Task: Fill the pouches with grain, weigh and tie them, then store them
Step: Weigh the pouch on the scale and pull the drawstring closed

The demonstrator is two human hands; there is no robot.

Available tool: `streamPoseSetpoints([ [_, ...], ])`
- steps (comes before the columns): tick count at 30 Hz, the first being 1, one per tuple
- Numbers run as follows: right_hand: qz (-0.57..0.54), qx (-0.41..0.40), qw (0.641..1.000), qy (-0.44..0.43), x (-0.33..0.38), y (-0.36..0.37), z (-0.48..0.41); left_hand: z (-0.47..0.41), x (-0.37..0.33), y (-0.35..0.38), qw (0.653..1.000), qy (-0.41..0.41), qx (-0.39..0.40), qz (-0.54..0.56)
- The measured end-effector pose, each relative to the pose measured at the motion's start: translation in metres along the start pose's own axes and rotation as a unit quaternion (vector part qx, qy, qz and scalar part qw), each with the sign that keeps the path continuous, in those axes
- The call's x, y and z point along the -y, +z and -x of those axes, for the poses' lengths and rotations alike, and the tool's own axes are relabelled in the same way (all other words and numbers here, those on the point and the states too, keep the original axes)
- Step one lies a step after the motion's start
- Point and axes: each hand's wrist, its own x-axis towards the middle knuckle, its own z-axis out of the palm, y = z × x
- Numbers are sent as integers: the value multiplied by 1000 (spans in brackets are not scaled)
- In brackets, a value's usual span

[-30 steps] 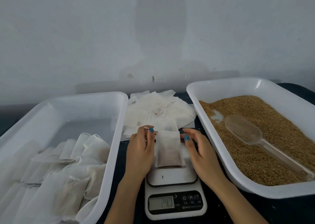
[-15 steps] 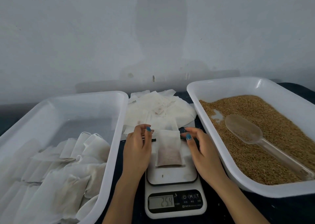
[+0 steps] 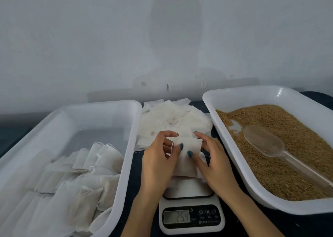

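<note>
A filled white pouch (image 3: 187, 162) lies on the platform of a small white scale (image 3: 191, 191), whose display reads 254. My left hand (image 3: 158, 162) and my right hand (image 3: 212, 162) both grip the pouch's top edge, thumbs on its front, fingers curled behind it. The pouch's upper part is bunched between the two hands. Right of the scale, a white tray (image 3: 209, 106) holds brown grain (image 3: 288, 137), and a clear plastic scoop (image 3: 264, 143) lies on the grain. The left white tray (image 3: 129, 146) holds several filled pouches (image 3: 81, 179).
A loose pile of empty white pouches (image 3: 173, 121) lies on the dark table behind the scale, between the two trays. A pale wall rises just behind the table. The trays leave only a narrow gap around the scale.
Both hands have closed in on the pouch's top and taken hold of it, bunching it. The scale reading went from 243 to 254.
</note>
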Motion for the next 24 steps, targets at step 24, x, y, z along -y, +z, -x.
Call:
streamPoseSetpoints([
  [24,150,386,897,-159,140,127,-89,-1,2,-129,923,-244,-38,-295],
])
